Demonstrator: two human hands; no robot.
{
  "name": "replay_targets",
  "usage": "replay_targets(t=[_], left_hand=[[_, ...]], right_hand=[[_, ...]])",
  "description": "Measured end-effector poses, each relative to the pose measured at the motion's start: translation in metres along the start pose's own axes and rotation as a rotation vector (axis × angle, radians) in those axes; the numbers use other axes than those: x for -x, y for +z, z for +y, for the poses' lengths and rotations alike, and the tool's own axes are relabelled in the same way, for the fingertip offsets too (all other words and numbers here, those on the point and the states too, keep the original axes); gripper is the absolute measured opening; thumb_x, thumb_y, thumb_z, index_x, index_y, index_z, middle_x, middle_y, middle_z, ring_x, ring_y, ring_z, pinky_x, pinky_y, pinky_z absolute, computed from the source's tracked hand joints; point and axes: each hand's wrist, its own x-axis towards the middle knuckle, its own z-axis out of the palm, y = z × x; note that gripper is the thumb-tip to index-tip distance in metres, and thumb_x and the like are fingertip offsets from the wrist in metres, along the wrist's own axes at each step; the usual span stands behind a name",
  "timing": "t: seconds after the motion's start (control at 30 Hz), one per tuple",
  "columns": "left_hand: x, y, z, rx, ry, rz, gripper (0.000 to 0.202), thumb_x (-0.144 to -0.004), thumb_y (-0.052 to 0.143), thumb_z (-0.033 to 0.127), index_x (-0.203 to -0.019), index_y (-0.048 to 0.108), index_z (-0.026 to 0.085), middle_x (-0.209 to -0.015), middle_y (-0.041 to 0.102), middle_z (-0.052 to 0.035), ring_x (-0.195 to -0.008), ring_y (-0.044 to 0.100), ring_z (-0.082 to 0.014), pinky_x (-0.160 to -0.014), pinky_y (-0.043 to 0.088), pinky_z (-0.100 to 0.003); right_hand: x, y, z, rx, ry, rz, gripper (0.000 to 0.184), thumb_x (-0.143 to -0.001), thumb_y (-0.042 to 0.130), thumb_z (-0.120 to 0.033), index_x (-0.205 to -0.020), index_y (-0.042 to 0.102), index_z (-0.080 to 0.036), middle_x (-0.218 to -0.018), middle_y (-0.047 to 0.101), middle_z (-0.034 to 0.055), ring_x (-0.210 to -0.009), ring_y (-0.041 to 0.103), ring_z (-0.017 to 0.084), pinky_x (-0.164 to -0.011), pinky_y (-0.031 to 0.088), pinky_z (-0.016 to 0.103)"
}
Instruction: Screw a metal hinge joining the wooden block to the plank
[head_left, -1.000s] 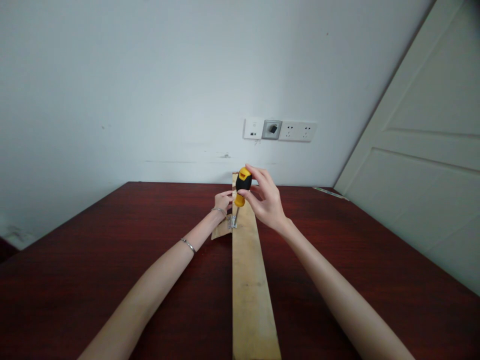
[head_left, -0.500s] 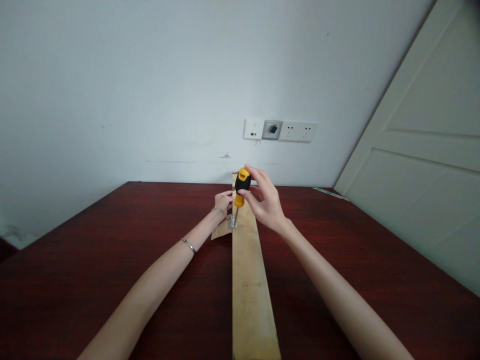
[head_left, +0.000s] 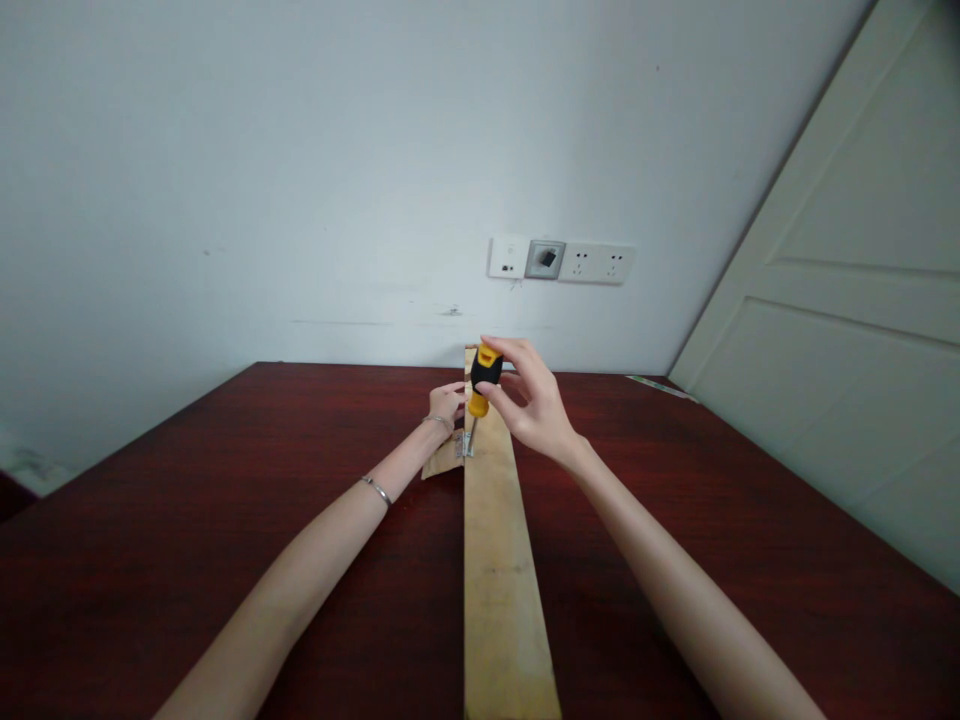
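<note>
- One small change shows: the index finger of the right hand [head_left: 531, 400] now reaches further left across the top of the stubby yellow-and-black screwdriver [head_left: 487, 368], whose handle sits a touch differently above the long wooden board [head_left: 504, 575].
- The right hand's grip is closed around that handle, thumb on the near side and index finger over the cap; the screwdriver leans, its thin shaft slanting down to the left edge of the board.
- The shaft's tip is at the small metal hinge [head_left: 469, 444], on the leaf lying along the board's left edge; any screw beneath it is too small to tell.
- The finger shift suggests a slight twist or regrip of the handle, so the work seems to carry on at that same spot on the board; whether a screw has turned cannot be told.
- The left hand [head_left: 446, 402] stays put at the board's left edge, beyond the hinge, fingers against the wood; its fingertips are partly hidden, so whether its grip is pinching or only steadying is unclear.
- The small tan panel [head_left: 441, 459] remains just left of the board, joined at the hinge's other leaf; the board itself lies unmoved along the dark red desk [head_left: 225, 490].
</note>
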Motion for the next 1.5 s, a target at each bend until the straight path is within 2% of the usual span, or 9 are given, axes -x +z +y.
replay_targets(t=[0.13,0.27,0.47,0.63,0.83,1.0,1.23,1.37,1.5], left_hand=[[0.002,0.001,0.001,-0.005,0.013,0.0,0.021,-0.066,0.062,-0.002,-0.082,0.062,0.011,-0.066,0.065,-0.0036,-0.058,0.06,-0.0133,-0.059,0.046,-0.023],[0.0,0.001,-0.001,-0.013,0.011,0.002,0.02,-0.067,0.063,0.0,-0.085,0.063,0.01,-0.073,0.066,-0.0057,-0.059,0.06,-0.0133,-0.058,0.046,-0.024],[0.002,0.002,0.001,-0.048,0.01,0.017,0.016,-0.064,0.064,-0.001,-0.076,0.066,0.011,-0.063,0.065,-0.0036,-0.059,0.058,-0.0127,-0.058,0.045,-0.022],[0.001,0.002,0.0,-0.037,0.022,0.037,0.014,-0.063,0.064,0.003,-0.075,0.066,0.01,-0.061,0.064,-0.0025,-0.057,0.058,-0.0125,-0.06,0.047,-0.025],[0.003,0.003,0.001,-0.027,0.023,0.018,0.014,-0.061,0.065,0.003,-0.072,0.065,0.01,-0.058,0.063,-0.0019,-0.056,0.058,-0.0124,-0.06,0.047,-0.024],[0.012,0.005,0.007,-0.018,0.043,-0.022,0.012,-0.062,0.062,0.005,-0.071,0.066,0.01,-0.066,0.066,-0.0037,-0.058,0.059,-0.0134,-0.062,0.047,-0.027],[0.016,0.005,0.011,-0.022,0.049,-0.009,0.018,-0.059,0.062,-0.001,-0.073,0.065,0.01,-0.062,0.064,-0.0036,-0.058,0.058,-0.013,-0.062,0.045,-0.026],[0.008,0.004,0.005,-0.017,0.032,-0.002,0.016,-0.06,0.061,0.0,-0.073,0.064,0.01,-0.06,0.063,-0.0027,-0.056,0.057,-0.0126,-0.059,0.045,-0.025],[0.001,0.002,-0.001,-0.017,0.026,-0.01,0.017,-0.061,0.062,0.001,-0.075,0.064,0.01,-0.065,0.065,-0.0036,-0.058,0.058,-0.013,-0.06,0.045,-0.026]], right_hand=[[-0.003,-0.003,-0.004,0.073,0.027,-0.004,0.045,-0.083,0.06,-0.034,-0.126,0.049,-0.028,-0.12,0.049,0.0091,-0.112,0.05,0.022,-0.087,0.053,0.041],[-0.006,-0.005,-0.004,0.035,0.004,-0.052,0.04,-0.092,0.043,-0.028,-0.132,0.043,-0.028,-0.128,0.05,0.008,-0.119,0.048,0.02,-0.095,0.048,0.041],[-0.004,0.0,-0.006,0.107,0.049,0.095,0.038,-0.081,0.063,-0.032,-0.117,0.056,-0.025,-0.11,0.056,0.0079,-0.098,0.056,0.02,-0.07,0.055,0.031],[-0.004,0.004,-0.004,0.007,0.048,0.043,0.033,-0.093,0.042,-0.025,-0.124,0.05,-0.026,-0.123,0.055,0.0077,-0.114,0.052,0.018,-0.09,0.05,0.036],[-0.004,0.01,-0.003,-0.026,0.115,0.152,0.025,-0.082,0.062,-0.032,-0.105,0.059,-0.026,-0.106,0.056,0.0053,-0.099,0.056,0.018,-0.078,0.054,0.032],[-0.009,0.01,-0.006,-0.086,0.078,0.037,0.026,-0.091,0.046,-0.025,-0.115,0.056,-0.028,-0.121,0.055,0.0063,-0.115,0.051,0.018,-0.089,0.05,0.036],[-0.018,0.011,-0.007,0.084,0.071,0.088,0.024,-0.081,0.063,-0.03,-0.105,0.062,-0.025,-0.11,0.053,0.0074,-0.104,0.053,0.02,-0.089,0.049,0.039],[-0.021,0.004,-0.009,0.004,0.049,-0.053,0.033,-0.093,0.04,-0.023,-0.123,0.053,-0.027,-0.124,0.053,0.0066,-0.116,0.049,0.018,-0.101,0.04,0.041],[-0.021,0.002,-0.007,0.003,0.089,-0.029,0.025,-0.09,0.048,-0.027,-0.113,0.059,-0.026,-0.112,0.06,0.0055,-0.104,0.056,0.018,-0.086,0.05,0.035]])
